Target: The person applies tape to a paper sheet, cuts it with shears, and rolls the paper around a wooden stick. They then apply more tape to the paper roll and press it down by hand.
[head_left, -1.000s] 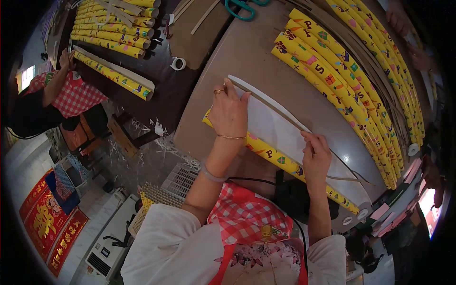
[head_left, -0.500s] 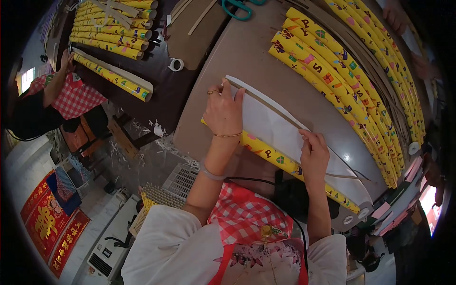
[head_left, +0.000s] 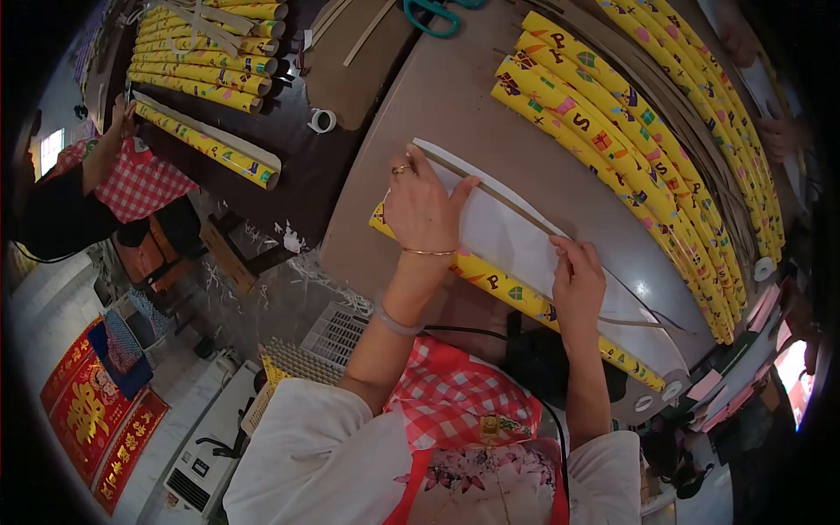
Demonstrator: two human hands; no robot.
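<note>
A partly unrolled sheet of wrapping paper point(head_left: 503, 229) lies on the table, its white inside facing up. Its near side is still a yellow printed roll point(head_left: 499, 282). Along the far edge of the sheet runs a thin brown strip point(head_left: 512, 206). My left hand point(head_left: 424, 206) holds the strip's left end down, index fingertip at the corner and thumb further along it. Farther right, my right hand point(head_left: 577, 271) pinches the same strip between thumb and fingers. Past that hand, the strip's loose tail point(head_left: 661, 322) hangs over the sheet's right part.
Several yellow rolls point(head_left: 604, 140) lie at the table's far right, with brown strips point(head_left: 700, 175) between them. Green scissors point(head_left: 430, 16) rest at the back. A tape roll point(head_left: 322, 121) sits on the dark table, where another person's hand point(head_left: 122, 118) touches a roll point(head_left: 206, 144).
My left hand has shifted slightly right, its thumb sliding along the strip while the index finger stays near the corner. My right hand has barely moved.
</note>
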